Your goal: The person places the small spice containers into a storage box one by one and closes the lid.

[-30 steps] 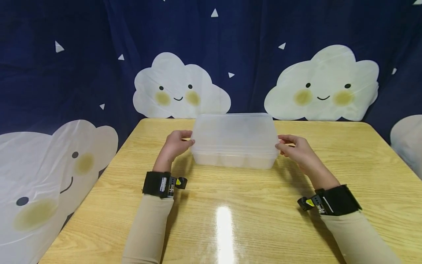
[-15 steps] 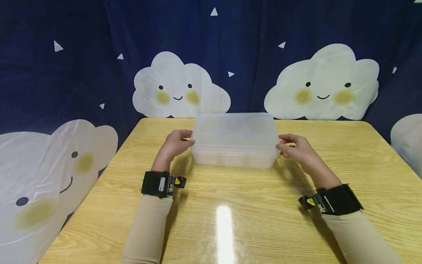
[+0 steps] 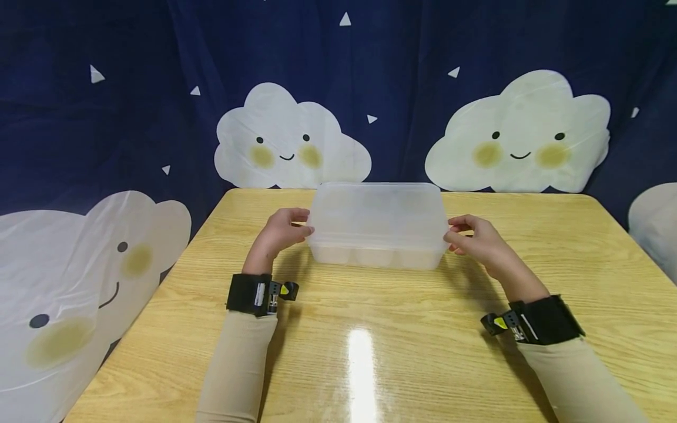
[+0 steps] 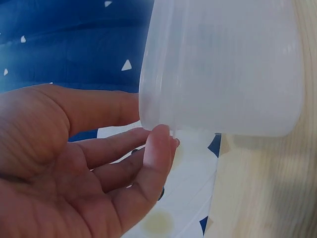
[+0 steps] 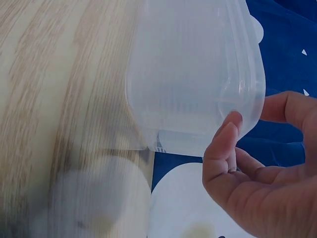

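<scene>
A translucent plastic box (image 3: 378,226) with its lid on stands on the wooden table (image 3: 370,329), toward the far side. My left hand (image 3: 305,223) is at the box's left end. Its thumb (image 4: 159,144) presses under the lid rim and its fingers curl over the top edge. My right hand (image 3: 451,229) mirrors this at the right end, with its thumb (image 5: 224,141) against the rim and a finger above it. Up close, the box (image 4: 223,64) shows frosted walls. Pale rounded shapes show faintly through the front wall.
A dark blue curtain with smiling white clouds (image 3: 288,147) hangs behind and to the left of the table. Bare tabletop stretches between the box and me, with a bright glare streak (image 3: 361,364). Black wrist bands (image 3: 248,294) sit on both beige sleeves.
</scene>
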The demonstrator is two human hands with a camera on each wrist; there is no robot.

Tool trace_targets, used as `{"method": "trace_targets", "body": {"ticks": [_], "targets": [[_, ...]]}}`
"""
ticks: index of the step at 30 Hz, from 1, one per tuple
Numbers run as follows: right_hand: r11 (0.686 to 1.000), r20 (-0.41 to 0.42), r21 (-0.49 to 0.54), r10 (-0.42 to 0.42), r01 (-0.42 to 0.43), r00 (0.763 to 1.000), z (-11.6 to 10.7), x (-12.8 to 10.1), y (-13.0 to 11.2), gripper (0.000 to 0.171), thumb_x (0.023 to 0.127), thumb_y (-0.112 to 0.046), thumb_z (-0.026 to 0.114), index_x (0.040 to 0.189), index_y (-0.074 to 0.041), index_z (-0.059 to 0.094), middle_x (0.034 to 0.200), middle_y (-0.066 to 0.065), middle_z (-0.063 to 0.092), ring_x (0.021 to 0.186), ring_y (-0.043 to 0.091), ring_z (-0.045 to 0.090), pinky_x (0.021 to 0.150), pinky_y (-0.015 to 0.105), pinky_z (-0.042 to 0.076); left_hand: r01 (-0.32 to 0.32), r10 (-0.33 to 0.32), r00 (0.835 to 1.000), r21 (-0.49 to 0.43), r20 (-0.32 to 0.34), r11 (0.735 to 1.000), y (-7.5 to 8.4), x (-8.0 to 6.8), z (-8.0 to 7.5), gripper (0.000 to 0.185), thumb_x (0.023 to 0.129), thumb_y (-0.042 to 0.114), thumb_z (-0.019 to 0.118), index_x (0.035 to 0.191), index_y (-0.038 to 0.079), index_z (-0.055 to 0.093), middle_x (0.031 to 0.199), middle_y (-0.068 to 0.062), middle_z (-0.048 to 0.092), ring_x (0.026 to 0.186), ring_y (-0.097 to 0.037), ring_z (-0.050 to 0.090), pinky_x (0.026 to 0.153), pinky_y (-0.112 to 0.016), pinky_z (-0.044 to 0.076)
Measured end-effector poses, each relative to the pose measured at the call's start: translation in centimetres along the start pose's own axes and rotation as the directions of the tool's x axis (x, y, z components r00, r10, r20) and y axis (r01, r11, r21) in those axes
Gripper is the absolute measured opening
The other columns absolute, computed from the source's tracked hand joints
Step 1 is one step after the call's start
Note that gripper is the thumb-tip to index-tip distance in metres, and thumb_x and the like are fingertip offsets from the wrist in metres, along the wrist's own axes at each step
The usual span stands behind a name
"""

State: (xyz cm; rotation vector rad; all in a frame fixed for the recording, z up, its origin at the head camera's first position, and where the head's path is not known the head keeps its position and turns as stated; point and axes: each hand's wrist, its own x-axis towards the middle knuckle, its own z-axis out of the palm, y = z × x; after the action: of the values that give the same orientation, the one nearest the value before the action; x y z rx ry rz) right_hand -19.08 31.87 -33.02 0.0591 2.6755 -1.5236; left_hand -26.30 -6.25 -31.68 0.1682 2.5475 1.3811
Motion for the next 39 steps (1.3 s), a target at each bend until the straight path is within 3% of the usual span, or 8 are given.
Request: {"method": "trace_targets", "body": {"ticks": [11, 16, 20, 23, 26, 29, 33, 39], "targets": [[1.000, -0.014, -0.004, 0.013, -0.013, 1.000, -0.6, -0.2, 0.2, 0.058, 0.098, -0.014, 0.054, 0.145, 0.015, 0.036, 0.119, 0.019, 0.047, 0.083, 0.007, 0.062, 0.071, 0.020, 0.054, 0.106, -0.108, 0.992, 0.034, 0.059, 0.994, 0.4, 0.6, 0.0, 0.045, 0.100, 0.021, 0.066, 0.136, -0.003, 0.053, 0.111, -0.019, 0.064, 0.090, -0.024, 0.069, 0.096, -0.043, 0.052], [1.000, -0.017, -0.005, 0.007, -0.008, 1.000, -1.0, -0.2, 0.0, 0.058, 0.101, -0.017, 0.056, 0.146, 0.014, 0.035, 0.119, 0.020, 0.048, 0.082, 0.009, 0.063, 0.072, 0.024, 0.055, 0.132, -0.136, 0.989, 0.073, 0.057, 0.989, 0.9, 0.8, 0.3, 0.040, 0.101, 0.022, 0.063, 0.129, -0.005, 0.055, 0.104, -0.015, 0.066, 0.095, -0.026, 0.068, 0.096, -0.041, 0.048], [0.998, 0.012, -0.046, 0.048, -0.047, 0.999, -1.3, -0.4, 0.3, 0.062, 0.104, -0.036, 0.057, 0.140, 0.012, 0.039, 0.113, 0.018, 0.052, 0.082, 0.014, 0.063, 0.073, 0.029, 0.055, 0.139, -0.144, 0.988, 0.089, 0.050, 0.986, 1.0, 0.9, 0.6, 0.037, 0.102, 0.023, 0.063, 0.125, -0.005, 0.055, 0.103, -0.015, 0.065, 0.097, -0.028, 0.067, 0.098, -0.043, 0.047], [0.991, 0.079, -0.079, 0.114, -0.107, 0.990, -1.4, -0.8, 0.8, 0.061, 0.103, -0.051, 0.054, 0.119, 0.007, 0.049, 0.099, 0.011, 0.056, 0.079, 0.017, 0.059, 0.071, 0.032, 0.052, 0.143, -0.150, 0.987, 0.102, 0.058, 0.984, 0.8, 0.9, 0.8, 0.037, 0.101, 0.024, 0.063, 0.123, -0.005, 0.055, 0.103, -0.015, 0.064, 0.094, -0.026, 0.065, 0.095, -0.042, 0.047], [0.988, 0.155, -0.072, 0.148, -0.138, 0.977, -1.3, -1.0, 1.1, 0.058, 0.102, -0.056, 0.050, 0.097, 0.002, 0.055, 0.084, 0.004, 0.054, 0.076, 0.018, 0.055, 0.067, 0.033, 0.048, 0.116, -0.125, 0.990, 0.132, 0.065, 0.985, 0.6, 0.7, 0.9, 0.041, 0.101, 0.024, 0.062, 0.128, -0.004, 0.052, 0.103, -0.016, 0.063, 0.092, -0.027, 0.066, 0.091, -0.040, 0.048], [0.991, 0.200, -0.029, 0.135, -0.132, 0.970, -1.1, -0.9, 1.3, 0.057, 0.103, -0.056, 0.049, 0.084, -0.002, 0.057, 0.076, 0.001, 0.051, 0.070, 0.015, 0.051, 0.064, 0.030, 0.045, 0.057, -0.069, 0.994, 0.155, 0.079, 0.986, 0.4, 0.4, 0.7, 0.050, 0.103, 0.022, 0.059, 0.144, 0.000, 0.042, 0.103, -0.017, 0.061, 0.094, -0.031, 0.066, 0.087, -0.040, 0.049], [0.992, 0.230, 0.028, 0.113, -0.123, 0.967, -0.7, -0.6, 1.4, 0.051, 0.106, -0.047, 0.049, 0.076, -0.006, 0.054, 0.069, 0.000, 0.046, 0.061, 0.012, 0.042, 0.060, 0.028, 0.038, -0.010, -0.015, 0.992, 0.197, 0.124, 0.980, 0.0, -0.2, 0.4, 0.060, 0.105, 0.022, 0.054, 0.158, 0.007, 0.029, 0.103, -0.017, 0.061, 0.094, -0.032, 0.066, 0.085, -0.041, 0.050], [0.994, 0.226, 0.003, 0.109, -0.112, 0.968, -0.4, -0.2, 1.1, 0.050, 0.108, -0.043, 0.047, 0.071, -0.009, 0.049, 0.062, -0.002, 0.041, 0.055, 0.013, 0.035, 0.057, 0.029, 0.031, -0.041, 0.007, 0.988, 0.213, 0.156, 0.976, -0.5, -0.6, 0.2, 0.059, 0.106, 0.022, 0.052, 0.158, 0.005, 0.029, 0.107, -0.020, 0.061, 0.099, -0.036, 0.065, 0.084, -0.042, 0.049]]}}
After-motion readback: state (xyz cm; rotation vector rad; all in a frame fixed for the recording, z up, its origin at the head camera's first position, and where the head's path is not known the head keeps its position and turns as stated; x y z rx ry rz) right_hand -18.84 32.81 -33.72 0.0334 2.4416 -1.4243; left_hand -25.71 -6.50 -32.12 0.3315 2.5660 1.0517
